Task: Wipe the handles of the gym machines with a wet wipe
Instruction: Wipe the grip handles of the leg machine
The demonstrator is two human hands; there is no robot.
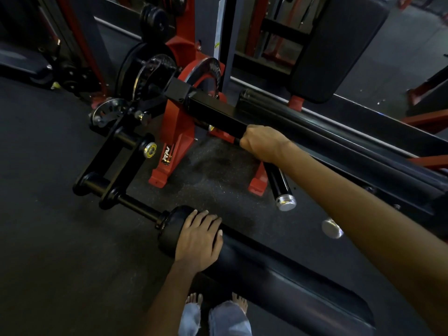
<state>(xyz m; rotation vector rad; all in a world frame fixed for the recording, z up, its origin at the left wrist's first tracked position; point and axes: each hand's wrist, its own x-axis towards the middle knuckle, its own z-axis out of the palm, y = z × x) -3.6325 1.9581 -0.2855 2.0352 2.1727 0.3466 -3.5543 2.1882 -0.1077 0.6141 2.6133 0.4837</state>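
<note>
Head view, the only 1: the right hand (pixel 263 143) sits just right of centre, at about 3 o'clock, its fingers curled round the black handle (pixel 278 183) of a red machine (pixel 174 132). From here the hand hides the grip, so I cannot tell whether a wipe lies under the palm; none shows. The handle runs down toward 5 o'clock and ends in a silver cap (pixel 286 202). Above the hand a black square bar (pixel 213 112) climbs toward 11 o'clock to the plates (pixel 150 69). The closed grip looks suited to rubbing along the handle, and I judge this to be the wiping stroke itself.

At 6 o'clock the left hand (pixel 198 241) lies flat on top of a black roller pad (pixel 242 258), fingers (pixel 206 221) straight and a little spread, holding nothing. It seems to serve as a brace while the person leans forward to reach the handle.

Below the hands, at the bottom edge, 2 bare feet (pixel 240 301) and pale jeans (pixel 228 318) show.

The floor (pixel 48 214) is dark speckled rubber matting, with a paler scuffed patch between the machine's red feet. Lighting is dim. At 1 o'clock stands a black back pad (pixel 339 44), with more red frames at 12 o'clock behind it and a further machine at 10 o'clock.
</note>
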